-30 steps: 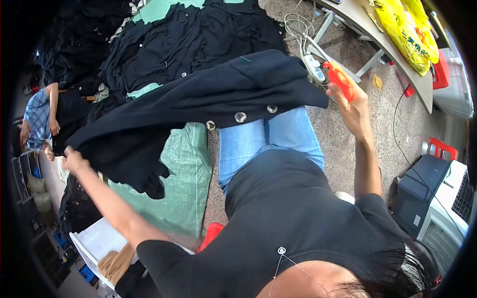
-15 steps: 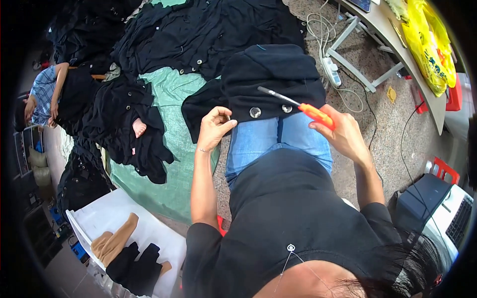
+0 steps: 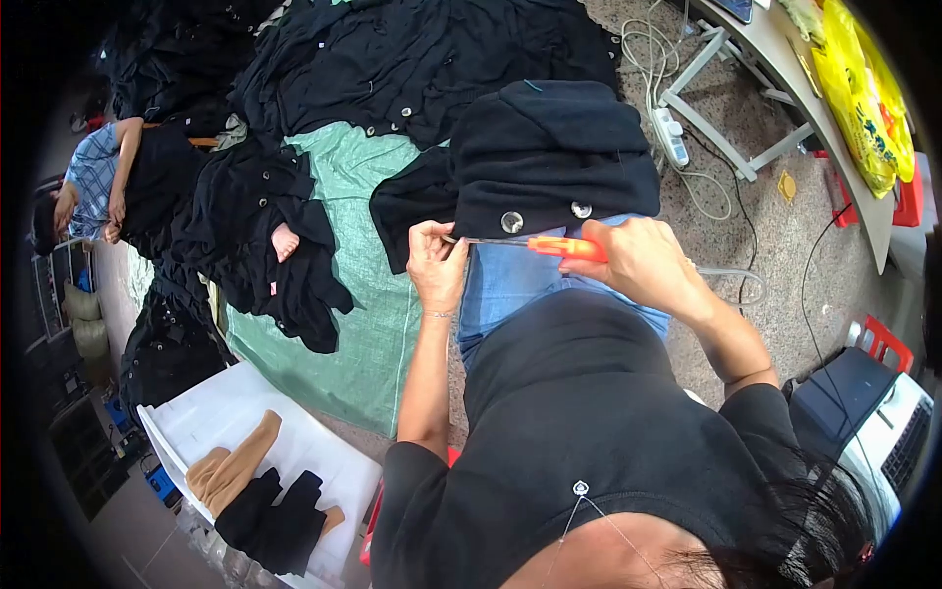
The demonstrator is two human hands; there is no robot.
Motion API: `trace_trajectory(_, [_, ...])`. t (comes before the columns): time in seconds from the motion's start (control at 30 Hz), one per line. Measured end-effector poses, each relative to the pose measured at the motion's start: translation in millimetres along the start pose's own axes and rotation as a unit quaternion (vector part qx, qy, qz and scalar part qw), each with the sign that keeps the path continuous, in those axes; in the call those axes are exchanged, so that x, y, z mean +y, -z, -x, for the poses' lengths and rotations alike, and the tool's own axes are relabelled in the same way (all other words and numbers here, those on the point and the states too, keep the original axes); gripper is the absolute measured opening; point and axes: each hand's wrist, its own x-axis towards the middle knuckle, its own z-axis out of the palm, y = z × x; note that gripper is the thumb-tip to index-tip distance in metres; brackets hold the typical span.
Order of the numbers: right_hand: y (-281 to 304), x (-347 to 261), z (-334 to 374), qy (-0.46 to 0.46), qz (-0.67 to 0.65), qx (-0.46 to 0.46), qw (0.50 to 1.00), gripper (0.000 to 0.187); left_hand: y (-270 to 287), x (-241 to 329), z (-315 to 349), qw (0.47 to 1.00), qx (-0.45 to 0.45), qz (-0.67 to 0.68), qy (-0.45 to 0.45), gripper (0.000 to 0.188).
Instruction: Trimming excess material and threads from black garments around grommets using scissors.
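A dark garment with large shiny round buttons (image 3: 512, 222) lies bunched across my jeans-clad lap (image 3: 500, 277). My right hand (image 3: 643, 263) is wrapped around the orange handle of a tool (image 3: 564, 247); its long, slim metal shaft points left. The exact kind of tool does not show. At the garment's near left edge, the fingers of my left hand (image 3: 438, 267) are pinched together at the shaft's tip. Whatever lies between them is too small to make out.
Heaps of dark garments (image 3: 422, 69) cover a green sheet (image 3: 324, 383). A person (image 3: 98, 177) sits at the left among clothes. A white container (image 3: 186, 398) holds tan and black pieces. On the right are a table (image 3: 785, 59), a yellow bag (image 3: 863, 108), a power strip (image 3: 671, 135) and cables.
My right hand has brought the tool left and down, so its tip meets my left fingertips. The shaft has swung from tilted up to nearly level.
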Motion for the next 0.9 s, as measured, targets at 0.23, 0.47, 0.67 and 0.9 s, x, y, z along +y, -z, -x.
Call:
trace_trajectory(0.23, [-5.2,13.5,10.4,-0.081,-0.033,0.058,0.994,0.046,4.7,-1.7,4.9,0.999,0.005,0.029,0.025,0.047])
trace_trajectory(0.47, [4.6,25.3,36.5,-0.154,-0.062,0.044,0.985,0.045,-3.9,11.5,0.2,1.0,-0.012,-0.005,0.025,0.038])
trace_trajectory(0.67, [16.9,26.2,49.8,-0.201,-0.063,0.027,0.977,0.042,-54.2,76.2,-5.1,0.937,-0.091,-0.283,-0.181,0.034])
trace_trajectory(0.9, [10.4,31.4,56.2,-0.188,-0.108,0.014,0.976,0.043,-55.5,66.2,-3.2,0.96,-0.103,-0.248,-0.083,0.024])
